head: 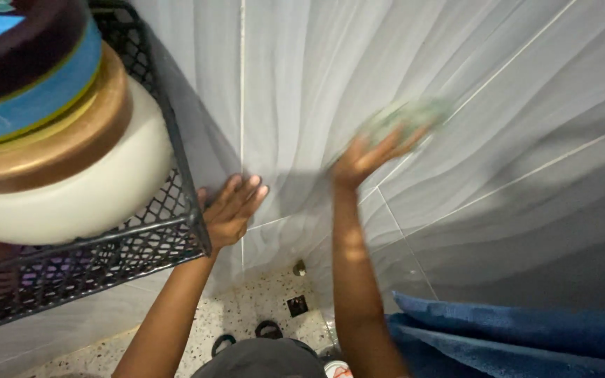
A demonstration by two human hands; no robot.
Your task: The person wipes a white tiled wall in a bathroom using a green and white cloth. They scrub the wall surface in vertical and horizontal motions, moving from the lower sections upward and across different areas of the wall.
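At the far left we see a black wire basket [176, 161] fixed against the wall, its mesh side facing us. Inside it stand round containers: a large white tub [85, 196] with a gold lid [64, 143], and above it a dark jar with a blue band [36, 98]. The basket's corner post runs down just beside our left hand.

Our left hand [231, 210] lies flat on the grey tiled wall [526, 182], palm to the tile, fingers spread open and pointing up and to the right. It grips nothing; its heel sits right next to the basket's lower corner, and we cannot tell whether it touches the wire.

Further right, our right hand [367, 159] is raised higher on the same wall. It presses a greenish scrubbing pad [407, 115] against the tile. The pad lies at and just beyond the fingertips, up and to the right of the palm, and it is blurred, so we cannot tell its exact shape. The fingers are stretched out over it rather than curled round it, holding it to the wall by pressure.

Below, between our two forearms, we see a speckled floor [260, 301] with a small dark drain [297, 305] in it. At the lower right a blue cloth [512, 343] lies in folds, just beside our right forearm.
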